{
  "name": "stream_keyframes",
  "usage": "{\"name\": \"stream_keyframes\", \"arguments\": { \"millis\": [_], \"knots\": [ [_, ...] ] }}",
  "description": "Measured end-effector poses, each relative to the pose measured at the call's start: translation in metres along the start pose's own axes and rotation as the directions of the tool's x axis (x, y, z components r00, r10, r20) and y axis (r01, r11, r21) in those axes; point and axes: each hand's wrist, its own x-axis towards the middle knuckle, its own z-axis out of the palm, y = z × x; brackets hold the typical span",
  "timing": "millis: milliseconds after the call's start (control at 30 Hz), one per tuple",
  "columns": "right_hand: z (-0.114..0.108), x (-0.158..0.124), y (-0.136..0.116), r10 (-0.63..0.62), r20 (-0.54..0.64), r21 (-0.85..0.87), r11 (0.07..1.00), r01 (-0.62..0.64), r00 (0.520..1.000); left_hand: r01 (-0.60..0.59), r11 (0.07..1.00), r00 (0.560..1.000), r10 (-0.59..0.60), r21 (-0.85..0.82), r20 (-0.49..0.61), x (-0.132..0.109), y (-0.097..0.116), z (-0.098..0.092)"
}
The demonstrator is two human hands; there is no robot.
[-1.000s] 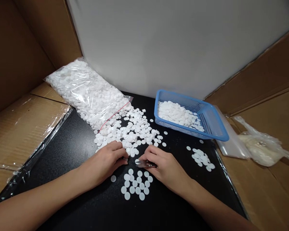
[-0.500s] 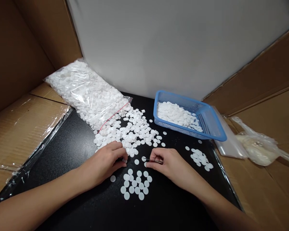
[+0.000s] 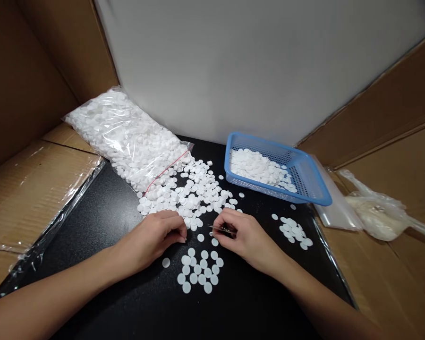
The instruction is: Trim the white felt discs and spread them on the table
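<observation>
My left hand (image 3: 165,233) is closed in a pinch just above the black table, with a sliver of a white disc showing at the fingertips. In my right hand (image 3: 241,231) is a thin, pointed metal tool (image 3: 217,228), its tip directed left; the fingers hide most of it. Several loose white discs (image 3: 200,237) lie between the hands. Closer to me is a flat, spread group of white discs (image 3: 197,269), and one single disc (image 3: 166,262) lies below my left hand. Beyond both hands spreads a heap of white discs (image 3: 194,189).
A clear bag (image 3: 116,132) full of white discs lies open at back left. The blue basket (image 3: 313,189) at back right holds more discs. A small pile of discs (image 3: 293,231) lies at right, near a knotted plastic bag (image 3: 378,217). Cardboard (image 3: 31,189) borders the table.
My right hand has lifted slightly up and left, and the metal tool's tip has come up off the disc it was over. My left hand has barely shifted.
</observation>
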Motion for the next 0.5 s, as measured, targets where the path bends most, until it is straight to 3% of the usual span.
{"name": "stream_keyframes", "arguments": {
  "millis": [100, 267, 500],
  "knots": [
    [0.001, -0.001, 0.0, -0.054, -0.04, -0.045, 0.998, 0.052, 0.998, -0.041, 0.997, 0.999, 0.043, 0.07, -0.026, 0.001, 0.0, 0.004],
    [-0.003, -0.002, -0.001, -0.049, 0.058, 0.002, 0.999, 0.049, 0.997, -0.045, 0.992, 0.994, 0.056, 0.122, -0.09, -0.001, -0.002, 0.004],
    [-0.007, -0.003, -0.005, 0.094, 0.107, -0.085, 0.993, -0.085, 0.99, 0.132, 0.978, 0.987, -0.145, -0.161, -0.069, -0.002, 0.001, -0.012]
  ]
}}
